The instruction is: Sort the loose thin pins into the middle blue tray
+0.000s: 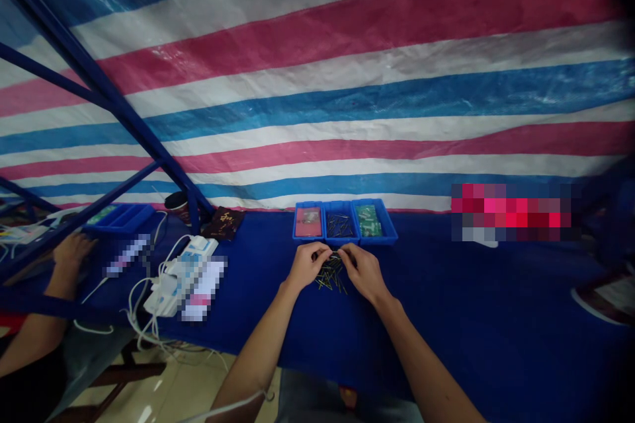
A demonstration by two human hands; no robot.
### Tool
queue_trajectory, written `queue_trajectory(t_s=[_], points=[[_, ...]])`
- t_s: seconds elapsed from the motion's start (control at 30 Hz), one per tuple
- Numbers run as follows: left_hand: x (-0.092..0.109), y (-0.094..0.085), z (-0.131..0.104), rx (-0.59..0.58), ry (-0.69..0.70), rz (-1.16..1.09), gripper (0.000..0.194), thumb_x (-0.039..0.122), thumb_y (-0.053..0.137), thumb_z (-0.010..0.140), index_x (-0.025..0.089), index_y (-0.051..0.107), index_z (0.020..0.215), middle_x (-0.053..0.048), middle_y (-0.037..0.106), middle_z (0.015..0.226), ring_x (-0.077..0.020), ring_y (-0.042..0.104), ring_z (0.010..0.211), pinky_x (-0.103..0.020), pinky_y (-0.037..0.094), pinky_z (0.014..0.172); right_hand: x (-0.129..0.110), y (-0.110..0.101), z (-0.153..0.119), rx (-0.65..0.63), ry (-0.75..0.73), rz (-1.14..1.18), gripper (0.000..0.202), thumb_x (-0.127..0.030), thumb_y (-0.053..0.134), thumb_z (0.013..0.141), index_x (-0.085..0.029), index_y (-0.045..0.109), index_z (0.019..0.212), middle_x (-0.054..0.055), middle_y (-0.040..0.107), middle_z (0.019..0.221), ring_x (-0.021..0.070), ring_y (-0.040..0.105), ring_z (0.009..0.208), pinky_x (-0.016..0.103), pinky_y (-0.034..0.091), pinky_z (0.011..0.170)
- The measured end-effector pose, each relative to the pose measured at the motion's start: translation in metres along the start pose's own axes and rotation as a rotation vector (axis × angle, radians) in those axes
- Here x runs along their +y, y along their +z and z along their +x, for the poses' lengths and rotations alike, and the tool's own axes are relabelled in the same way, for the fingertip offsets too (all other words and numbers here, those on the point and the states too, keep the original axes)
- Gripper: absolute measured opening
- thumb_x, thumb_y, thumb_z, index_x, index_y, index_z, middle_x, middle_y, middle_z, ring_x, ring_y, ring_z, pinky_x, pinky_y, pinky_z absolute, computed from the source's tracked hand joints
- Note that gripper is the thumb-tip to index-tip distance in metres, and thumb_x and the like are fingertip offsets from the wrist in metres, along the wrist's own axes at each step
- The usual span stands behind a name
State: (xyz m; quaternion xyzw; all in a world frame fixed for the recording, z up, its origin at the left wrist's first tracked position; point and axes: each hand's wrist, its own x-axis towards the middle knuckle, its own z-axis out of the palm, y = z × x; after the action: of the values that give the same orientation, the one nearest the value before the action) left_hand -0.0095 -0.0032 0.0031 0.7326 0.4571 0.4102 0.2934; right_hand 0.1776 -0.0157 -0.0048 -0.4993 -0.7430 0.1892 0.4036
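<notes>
My left hand (308, 264) and my right hand (364, 269) meet over the table just in front of the blue bins. Both are closed in a pinch, fingertips nearly touching. A thin, stick-like piece (335, 254) seems to span the gap between them, too small to name. Beneath the fingers lies a loose pile of thin dark sticks (331, 276) with a yellowish glint, partly hidden by the hands. Similar dark sticks (339, 225) fill the middle blue bin (341, 205). The left bin holds a pink item (308, 221) with something clear on it; the right holds green pieces (368, 221).
Left of me are a white power strip (169, 287) with tangled cables, a blurred-out sheet or phone (203, 291) and a dark brown packet (224, 223). Beyond a blue metal frame (133, 125), another person's hand (73, 251) rests near a blue tray (124, 217). A striped tarp (347, 106) hangs behind.
</notes>
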Motion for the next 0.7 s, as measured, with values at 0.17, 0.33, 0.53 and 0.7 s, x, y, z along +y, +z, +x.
queue_trajectory(t_s=[0.17, 0.33, 0.53, 0.7], points=[[-0.0005, -0.0008, 0.0003, -0.003, -0.001, -0.010, 0.028, 0.033, 0.055, 0.095, 0.013, 0.070, 0.083, -0.002, 0.067, 0.068, -0.0115, 0.054, 0.059, -0.022, 0.040, 0.059, 0.0017, 0.0022, -0.0004, -0.029, -0.038, 0.076, 0.024, -0.036, 0.048, 0.097, -0.023, 0.062, 0.113, 0.004, 0.070, 0.091, 0.0179, 0.064, 0.072, 0.029, 0.047, 0.068], [0.0007, -0.0011, 0.0002, -0.001, -0.004, -0.006, 0.029, 0.035, 0.056, 0.095, 0.013, 0.072, 0.083, -0.003, 0.068, 0.068, -0.0116, 0.054, 0.058, -0.022, 0.040, 0.059, 0.0026, 0.0027, 0.0002, -0.039, -0.071, 0.057, 0.024, -0.033, 0.043, 0.100, -0.025, 0.066, 0.101, 0.004, 0.070, 0.095, 0.0194, 0.066, 0.082, 0.030, 0.047, 0.073], [0.0007, -0.0010, 0.0003, -0.009, -0.012, -0.013, 0.030, 0.037, 0.056, 0.095, 0.014, 0.072, 0.085, -0.003, 0.069, 0.069, -0.0124, 0.056, 0.059, -0.023, 0.041, 0.060, 0.0003, -0.0003, 0.0004, -0.051, -0.060, 0.013, 0.027, -0.036, 0.042, 0.101, -0.025, 0.066, 0.096, 0.004, 0.071, 0.091, 0.0191, 0.066, 0.080, 0.029, 0.046, 0.071], [-0.0004, -0.0007, 0.0003, -0.014, -0.006, -0.016, 0.029, 0.035, 0.055, 0.095, 0.014, 0.071, 0.084, -0.003, 0.068, 0.069, -0.0120, 0.056, 0.059, -0.022, 0.041, 0.060, -0.0018, -0.0016, 0.0001, -0.080, -0.024, -0.012, 0.032, -0.039, 0.039, 0.102, -0.024, 0.064, 0.089, 0.003, 0.070, 0.086, 0.0183, 0.065, 0.075, 0.028, 0.043, 0.066]])
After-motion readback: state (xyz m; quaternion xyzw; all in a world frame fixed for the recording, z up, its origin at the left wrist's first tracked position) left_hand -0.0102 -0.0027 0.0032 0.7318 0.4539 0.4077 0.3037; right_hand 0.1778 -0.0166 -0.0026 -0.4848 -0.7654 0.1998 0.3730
